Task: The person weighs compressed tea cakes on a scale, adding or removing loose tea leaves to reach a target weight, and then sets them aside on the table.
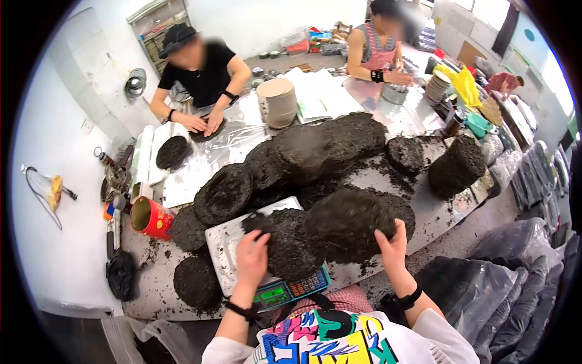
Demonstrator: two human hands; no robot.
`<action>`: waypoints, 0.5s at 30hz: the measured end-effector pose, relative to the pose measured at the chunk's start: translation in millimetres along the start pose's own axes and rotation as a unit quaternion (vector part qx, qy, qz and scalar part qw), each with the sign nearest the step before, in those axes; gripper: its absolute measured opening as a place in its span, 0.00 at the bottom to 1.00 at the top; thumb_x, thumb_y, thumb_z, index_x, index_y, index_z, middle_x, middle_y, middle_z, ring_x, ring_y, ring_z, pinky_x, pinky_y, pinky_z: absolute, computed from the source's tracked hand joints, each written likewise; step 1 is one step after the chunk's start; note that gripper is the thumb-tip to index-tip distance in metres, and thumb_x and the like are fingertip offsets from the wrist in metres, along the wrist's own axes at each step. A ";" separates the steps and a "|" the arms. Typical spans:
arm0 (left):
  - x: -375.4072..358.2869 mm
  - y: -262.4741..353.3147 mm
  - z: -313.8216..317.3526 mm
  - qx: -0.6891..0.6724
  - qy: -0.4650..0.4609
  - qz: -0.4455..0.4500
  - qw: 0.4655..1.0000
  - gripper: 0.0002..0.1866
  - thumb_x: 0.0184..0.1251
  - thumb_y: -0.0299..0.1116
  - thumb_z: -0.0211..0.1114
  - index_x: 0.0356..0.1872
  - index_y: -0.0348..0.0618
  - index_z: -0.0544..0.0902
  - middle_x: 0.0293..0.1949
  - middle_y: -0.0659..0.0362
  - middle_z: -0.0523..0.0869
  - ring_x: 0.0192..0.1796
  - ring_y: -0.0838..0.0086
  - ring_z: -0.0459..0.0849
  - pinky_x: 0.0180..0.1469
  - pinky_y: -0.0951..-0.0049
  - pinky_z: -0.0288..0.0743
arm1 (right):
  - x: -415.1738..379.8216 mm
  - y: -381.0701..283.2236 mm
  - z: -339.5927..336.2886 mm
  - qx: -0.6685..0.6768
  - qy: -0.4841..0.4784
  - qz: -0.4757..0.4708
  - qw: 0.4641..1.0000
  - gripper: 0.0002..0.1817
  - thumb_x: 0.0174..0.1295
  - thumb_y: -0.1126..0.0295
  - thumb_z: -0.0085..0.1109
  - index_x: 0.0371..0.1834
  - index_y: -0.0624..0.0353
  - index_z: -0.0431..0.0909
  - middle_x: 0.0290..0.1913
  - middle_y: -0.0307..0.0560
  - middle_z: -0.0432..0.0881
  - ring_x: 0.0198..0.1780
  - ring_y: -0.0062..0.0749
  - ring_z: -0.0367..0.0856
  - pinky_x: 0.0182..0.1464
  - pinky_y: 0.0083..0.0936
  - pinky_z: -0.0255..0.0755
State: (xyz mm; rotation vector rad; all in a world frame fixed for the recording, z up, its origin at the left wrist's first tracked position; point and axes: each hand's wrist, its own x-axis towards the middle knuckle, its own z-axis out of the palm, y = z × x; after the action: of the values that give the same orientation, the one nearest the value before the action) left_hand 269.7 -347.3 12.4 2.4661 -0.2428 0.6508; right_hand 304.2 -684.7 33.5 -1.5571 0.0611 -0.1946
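A digital scale with a white pan (225, 258) and a green-lit display (273, 295) stands before me. A round, dark, crumbly cake (294, 242) lies on its pan. My left hand (250, 256) is at the cake's left side, fingertips closed on a small dark clump (257, 223). To the right, my right hand (393, 244) grips the edge of a thick dark disc (348, 221), which is blurred and tilted above the table. More dark material (400, 212) shows behind that hand. What lies under the disc is hidden.
Dark cakes (224, 193) stand in a row across the table, with a tall dark stack (458, 167) at right. A red tin (151, 217) is at left. Two people work opposite; one presses a dark disc (207, 130). Black bags (479, 285) fill the right floor.
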 end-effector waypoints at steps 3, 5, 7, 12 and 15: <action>11.9 13.0 26.6 -0.127 -0.109 0.063 0.984 0.10 0.53 0.23 0.60 0.38 0.38 0.81 0.42 0.48 0.80 0.48 0.52 0.77 0.50 0.60 0.72 | 9.1 -0.9 38.7 0.247 0.019 0.226 0.942 0.20 0.61 0.77 0.55 0.56 0.63 0.65 0.51 0.46 0.74 0.52 0.31 0.74 0.53 0.28 0.70; -0.9 7.0 30.0 -0.050 -0.220 0.140 0.964 0.02 0.50 0.24 0.61 0.26 0.37 0.80 0.36 0.47 0.81 0.44 0.54 0.78 0.41 0.61 0.74 | 3.8 8.3 68.2 0.301 -0.008 0.278 0.912 0.20 0.61 0.77 0.55 0.57 0.63 0.64 0.52 0.47 0.74 0.52 0.32 0.74 0.54 0.29 0.69; -15.9 2.5 23.1 -0.071 -0.003 0.080 0.994 0.05 0.50 0.23 0.57 0.18 0.37 0.75 0.28 0.49 0.80 0.34 0.57 0.78 0.33 0.64 0.72 | 1.3 38.3 87.7 0.328 -0.072 0.258 0.906 0.21 0.62 0.77 0.55 0.57 0.64 0.64 0.53 0.47 0.74 0.52 0.33 0.74 0.55 0.29 0.69; -80.6 -39.6 -37.1 -0.091 0.220 -0.212 0.948 0.07 0.52 0.16 0.48 0.20 0.36 0.73 0.25 0.56 0.76 0.30 0.70 0.76 0.38 0.75 0.70 | 7.2 88.6 80.6 -0.062 -0.065 0.048 0.995 0.26 0.58 0.74 0.60 0.59 0.64 0.64 0.52 0.51 0.75 0.51 0.33 0.75 0.51 0.28 0.71; -129.1 -38.1 -60.5 -0.050 0.211 -0.311 0.925 0.07 0.55 0.16 0.47 0.22 0.35 0.74 0.26 0.55 0.76 0.30 0.70 0.76 0.36 0.76 0.69 | 43.0 172.8 35.8 -0.160 -0.056 0.090 0.981 0.27 0.55 0.74 0.61 0.59 0.63 0.64 0.52 0.51 0.75 0.51 0.35 0.75 0.52 0.30 0.71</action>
State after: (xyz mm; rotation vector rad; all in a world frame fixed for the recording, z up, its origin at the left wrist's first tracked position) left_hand 145.7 -277.8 -27.3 2.0594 0.6338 0.8236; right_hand 367.0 -656.0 -134.5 -1.8687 0.1506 0.0493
